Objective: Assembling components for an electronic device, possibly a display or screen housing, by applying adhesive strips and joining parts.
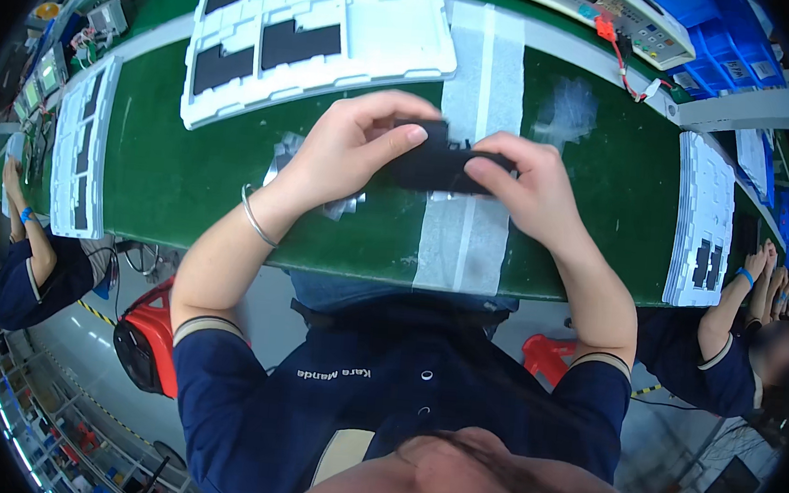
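A flat black piece with a stepped notch (pixel 442 171) is held level above the green bench, between my two hands. My left hand (pixel 345 145) grips its left end, the thumb lying on top and the fingers behind. At the other end my right hand (pixel 536 188) pinches the piece between thumb and curled fingers. Small dark bits stand up at the notch, too blurred to name. Below and left of my left hand, shiny silvery pieces (pixel 342 207) lie on the bench, partly covered by my wrist.
Beyond my hands a white moulded tray (pixel 395 31) holds several black notched pieces. White trays stand at the left (pixel 66 151) and right (pixel 688 223). A pale strip (pixel 464 243) crosses the green bench (pixel 187 170). A bench instrument (pixel 639 25) with red clips sits far right. Co-workers flank me.
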A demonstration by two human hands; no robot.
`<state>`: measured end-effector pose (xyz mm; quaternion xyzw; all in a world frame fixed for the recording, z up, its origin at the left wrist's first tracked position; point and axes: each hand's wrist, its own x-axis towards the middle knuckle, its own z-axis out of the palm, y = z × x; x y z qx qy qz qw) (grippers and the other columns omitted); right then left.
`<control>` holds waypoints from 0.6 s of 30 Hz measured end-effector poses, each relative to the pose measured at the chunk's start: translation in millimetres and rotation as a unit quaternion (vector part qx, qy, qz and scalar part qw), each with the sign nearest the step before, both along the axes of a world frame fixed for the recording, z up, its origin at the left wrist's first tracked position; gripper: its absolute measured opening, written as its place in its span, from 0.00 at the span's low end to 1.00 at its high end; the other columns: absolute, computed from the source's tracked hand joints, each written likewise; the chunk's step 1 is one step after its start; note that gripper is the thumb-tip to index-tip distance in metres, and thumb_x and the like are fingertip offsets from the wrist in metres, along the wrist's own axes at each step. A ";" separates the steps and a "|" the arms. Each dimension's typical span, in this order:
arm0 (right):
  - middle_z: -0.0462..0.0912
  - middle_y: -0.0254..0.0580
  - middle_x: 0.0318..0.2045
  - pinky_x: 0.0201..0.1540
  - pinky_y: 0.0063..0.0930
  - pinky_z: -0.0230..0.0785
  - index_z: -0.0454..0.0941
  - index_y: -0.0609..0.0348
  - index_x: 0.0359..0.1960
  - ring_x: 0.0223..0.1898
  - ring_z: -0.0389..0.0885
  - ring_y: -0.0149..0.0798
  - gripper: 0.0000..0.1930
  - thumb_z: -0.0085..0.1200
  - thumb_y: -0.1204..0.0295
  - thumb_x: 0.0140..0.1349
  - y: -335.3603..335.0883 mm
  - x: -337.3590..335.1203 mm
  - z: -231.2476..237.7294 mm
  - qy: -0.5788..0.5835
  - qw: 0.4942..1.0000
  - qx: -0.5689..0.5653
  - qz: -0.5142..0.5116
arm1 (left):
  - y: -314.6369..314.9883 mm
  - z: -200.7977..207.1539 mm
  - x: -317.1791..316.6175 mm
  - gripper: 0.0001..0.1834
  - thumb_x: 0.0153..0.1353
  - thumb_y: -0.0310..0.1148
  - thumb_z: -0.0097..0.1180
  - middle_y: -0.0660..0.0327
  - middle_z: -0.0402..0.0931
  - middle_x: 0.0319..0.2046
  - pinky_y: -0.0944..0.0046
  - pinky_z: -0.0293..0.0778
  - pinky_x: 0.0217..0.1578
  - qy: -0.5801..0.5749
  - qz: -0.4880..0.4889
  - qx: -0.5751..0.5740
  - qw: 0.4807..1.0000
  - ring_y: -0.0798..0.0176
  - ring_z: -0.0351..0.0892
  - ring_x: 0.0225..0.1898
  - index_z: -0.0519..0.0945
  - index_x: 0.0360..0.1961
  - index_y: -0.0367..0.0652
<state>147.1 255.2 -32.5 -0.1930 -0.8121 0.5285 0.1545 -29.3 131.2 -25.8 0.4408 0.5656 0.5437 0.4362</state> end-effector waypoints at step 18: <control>0.72 0.35 0.21 0.26 0.21 0.60 0.74 0.62 0.30 0.22 0.67 0.27 0.08 0.52 0.69 0.54 0.4 2.6 4.7 -0.022 0.996 -0.016 0.086 | -9.5 -7.3 17.5 0.10 0.61 0.30 0.48 0.62 0.76 0.22 0.78 0.65 0.16 0.013 -0.144 -0.123 0.982 0.74 0.77 0.21 0.75 0.38 0.34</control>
